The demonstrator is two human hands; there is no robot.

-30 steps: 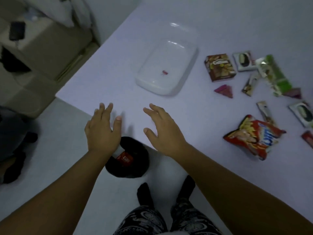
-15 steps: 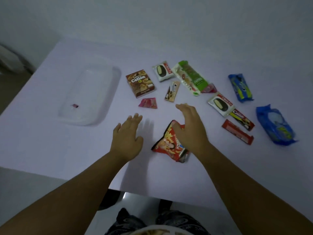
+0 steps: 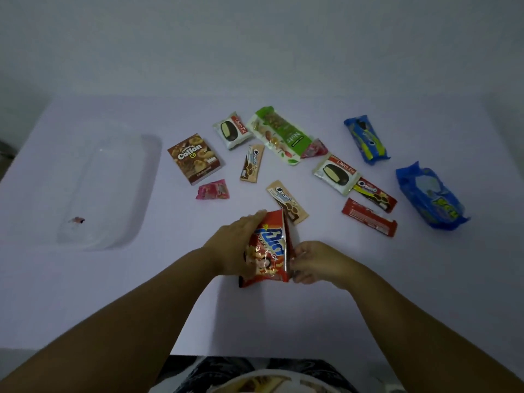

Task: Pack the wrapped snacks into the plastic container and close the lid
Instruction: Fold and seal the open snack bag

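Note:
A red snack bag (image 3: pixel 268 251) is lifted on edge just above the white table (image 3: pixel 368 293). My left hand (image 3: pixel 232 248) grips its left side and my right hand (image 3: pixel 314 262) pinches its right edge. The clear plastic container (image 3: pixel 141 177) lies with its lid on at the left. Other wrapped snacks lie spread beyond my hands: a brown Collon box (image 3: pixel 194 158), two Choco Pie packs (image 3: pixel 232 130) (image 3: pixel 336 173), a green nuts pack (image 3: pixel 279 134), a pink packet (image 3: pixel 212 190), Cream-O bars (image 3: pixel 252 163) (image 3: pixel 286 199), red bars (image 3: pixel 368 217) and blue cookie packs (image 3: pixel 365 139) (image 3: pixel 429 197).
A pale wall (image 3: pixel 255 38) rises behind the table's far edge. The table's near edge runs just above my patterned trousers (image 3: pixel 226 370). A small red mark (image 3: pixel 76 220) shows on the container's lid.
The view swung right, from the container to the snacks. Both hands moved in from open above the table and closed on the red snack bag, tipping it up on edge.

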